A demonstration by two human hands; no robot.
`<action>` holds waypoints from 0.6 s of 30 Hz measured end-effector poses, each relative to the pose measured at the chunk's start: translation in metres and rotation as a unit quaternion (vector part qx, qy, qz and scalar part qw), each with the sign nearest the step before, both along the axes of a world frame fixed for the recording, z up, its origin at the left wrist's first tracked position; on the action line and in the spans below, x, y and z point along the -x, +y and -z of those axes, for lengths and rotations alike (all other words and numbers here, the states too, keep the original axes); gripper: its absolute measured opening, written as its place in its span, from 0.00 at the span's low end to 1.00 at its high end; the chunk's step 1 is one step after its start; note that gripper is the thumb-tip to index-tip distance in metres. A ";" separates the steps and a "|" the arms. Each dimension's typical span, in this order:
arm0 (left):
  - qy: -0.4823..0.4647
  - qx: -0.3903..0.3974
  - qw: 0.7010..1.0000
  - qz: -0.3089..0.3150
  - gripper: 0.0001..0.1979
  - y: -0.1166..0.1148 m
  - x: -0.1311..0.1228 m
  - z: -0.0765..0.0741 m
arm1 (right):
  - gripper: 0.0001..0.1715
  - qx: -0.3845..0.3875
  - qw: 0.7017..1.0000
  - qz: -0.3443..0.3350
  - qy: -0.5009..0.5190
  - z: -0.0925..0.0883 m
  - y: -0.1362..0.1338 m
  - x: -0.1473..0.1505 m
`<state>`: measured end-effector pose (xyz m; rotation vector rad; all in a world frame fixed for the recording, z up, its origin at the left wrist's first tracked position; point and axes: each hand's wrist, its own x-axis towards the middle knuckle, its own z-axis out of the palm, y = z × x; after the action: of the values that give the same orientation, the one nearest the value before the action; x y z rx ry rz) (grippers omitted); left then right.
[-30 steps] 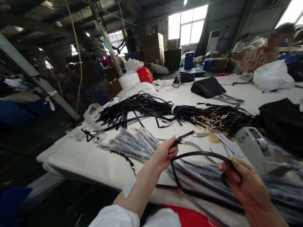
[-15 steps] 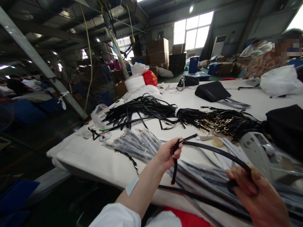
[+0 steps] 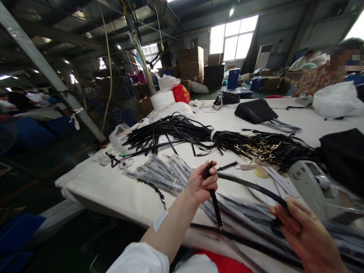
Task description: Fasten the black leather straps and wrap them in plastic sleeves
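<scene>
My left hand [image 3: 202, 181] is closed around the buckle end of a black strap [image 3: 250, 183], with a bit of gold metal showing above the fingers. A short black tail hangs down below that fist. The strap runs in a low arc to my right hand [image 3: 304, 227], whose fingers pinch it at the right. Under both hands lie several straps in clear plastic sleeves [image 3: 236, 212]. Behind them rests a large bundle of black straps [image 3: 182, 131], tied with a white band and ending in gold clasps [image 3: 263, 148].
A grey-white machine [image 3: 308, 185] stands at the right beside yellow tape [image 3: 261, 172]. Black bags [image 3: 256, 110] and a white plastic bag [image 3: 338, 99] sit farther back on the white table [image 3: 93, 189]. A person [image 3: 318, 81] is at the far right.
My left hand has turned the buckle end more upright, and the hanging tail now reaches lower. My right hand has shifted slightly left and still holds the strap.
</scene>
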<state>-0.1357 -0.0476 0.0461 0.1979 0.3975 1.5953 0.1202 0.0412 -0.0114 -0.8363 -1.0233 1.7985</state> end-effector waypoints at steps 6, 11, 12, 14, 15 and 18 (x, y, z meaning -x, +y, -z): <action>-0.007 -0.008 1.000 0.003 0.10 0.000 0.003 -0.001 | 0.27 -0.004 0.998 0.020 0.054 -0.014 -0.004 0.001; -0.028 -0.006 0.999 0.018 0.09 0.002 0.001 0.006 | 0.29 -0.023 0.997 0.012 0.068 -0.025 -0.008 -0.001; -0.028 -0.002 0.999 0.018 0.09 0.003 0.000 0.007 | 0.29 -0.034 0.997 0.006 0.063 -0.025 -0.009 -0.001; -0.028 0.007 0.999 0.020 0.09 0.004 -0.003 0.007 | 0.28 -0.053 0.997 -0.003 0.056 -0.022 -0.008 0.000; -0.029 0.010 0.999 0.021 0.09 0.005 -0.004 0.007 | 0.28 -0.060 0.997 -0.007 0.056 -0.019 -0.008 0.001; -0.039 0.017 0.999 0.026 0.10 0.007 -0.007 0.006 | 0.26 -0.064 0.996 -0.021 0.059 -0.012 -0.008 0.002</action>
<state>-0.1288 -0.0402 0.0402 0.1195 0.3562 1.5395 0.1179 0.0334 0.0005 -0.6270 -1.0729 1.7745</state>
